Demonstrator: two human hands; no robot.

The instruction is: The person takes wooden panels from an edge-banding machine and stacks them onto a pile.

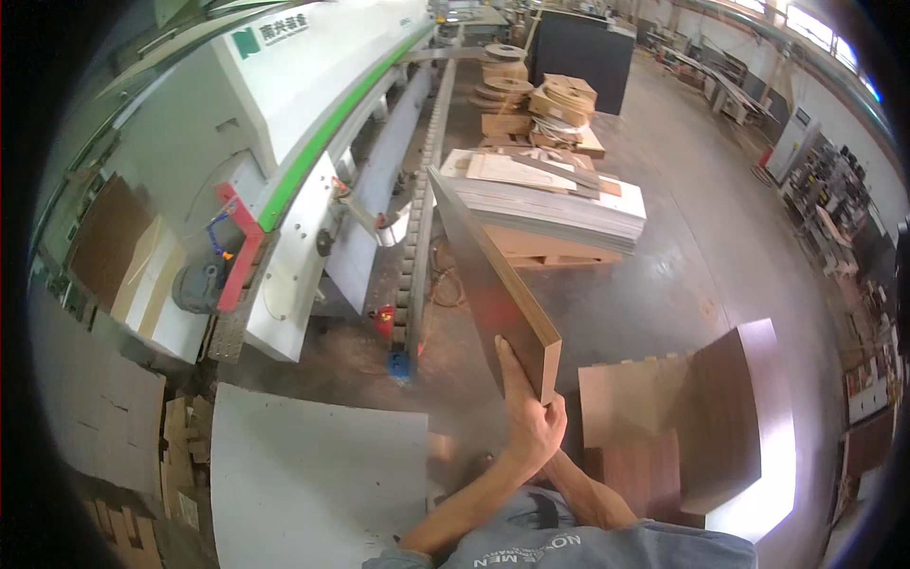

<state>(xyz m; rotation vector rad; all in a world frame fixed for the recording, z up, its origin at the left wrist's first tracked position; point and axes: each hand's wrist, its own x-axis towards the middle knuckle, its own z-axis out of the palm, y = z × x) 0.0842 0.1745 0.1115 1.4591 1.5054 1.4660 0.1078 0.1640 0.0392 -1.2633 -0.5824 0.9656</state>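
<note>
A long brown wooden panel [493, 280] stands on edge in front of me, tilted and pointing away toward the far left. My left hand [533, 422] is closed on its near end, thumb laid along the left face and the rest of the hand at the lower corner. Behind that hand, my right forearm comes up from the lower right and crosses close to the left wrist. My right hand [553, 463] is mostly covered by the left, so its fingers are hidden.
A white and green machine [313, 85] fills the left, with a roller track [422, 209] alongside. Stacked boards [569, 209] lie ahead. Near my left is a white tabletop [313, 474]; at right stand stacked brown panels [725, 417]. Rolls of edging [569, 100] sit farther off.
</note>
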